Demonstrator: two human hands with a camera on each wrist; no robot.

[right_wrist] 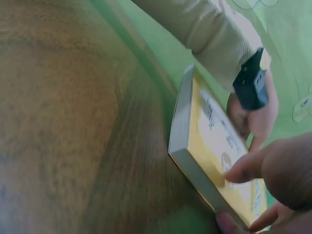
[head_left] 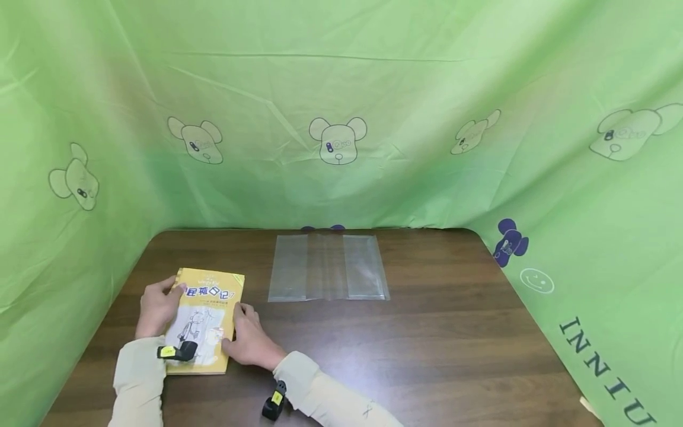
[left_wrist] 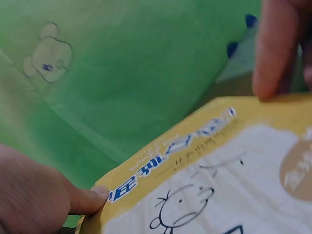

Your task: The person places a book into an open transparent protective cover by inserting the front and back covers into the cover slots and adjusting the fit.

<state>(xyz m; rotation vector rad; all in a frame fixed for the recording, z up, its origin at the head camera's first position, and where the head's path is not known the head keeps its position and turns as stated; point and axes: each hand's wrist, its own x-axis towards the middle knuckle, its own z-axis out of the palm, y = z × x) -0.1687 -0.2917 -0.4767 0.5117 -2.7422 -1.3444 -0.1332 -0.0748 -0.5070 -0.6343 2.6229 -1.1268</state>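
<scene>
A yellow paperback book (head_left: 205, 323) with a white panel, a line-drawn figure and blue Chinese title lettering is at the left side of the table, cover up. My left hand (head_left: 159, 307) grips its upper left edge, thumb on the cover beside the title. On the opposite long edge, my right hand (head_left: 251, 338) holds the book with its thumb on the cover and fingers along the side. The book's thick page block shows in the right wrist view, near the right thumb (right_wrist: 246, 168). In the left wrist view the left thumb (left_wrist: 90, 200) presses the cover's corner.
A clear plastic book cover (head_left: 326, 267) with two side flaps lies flat toward the back middle of the brown wooden table (head_left: 427, 350). Green cloth (head_left: 341, 77) printed with bear heads surrounds the table at the back and sides.
</scene>
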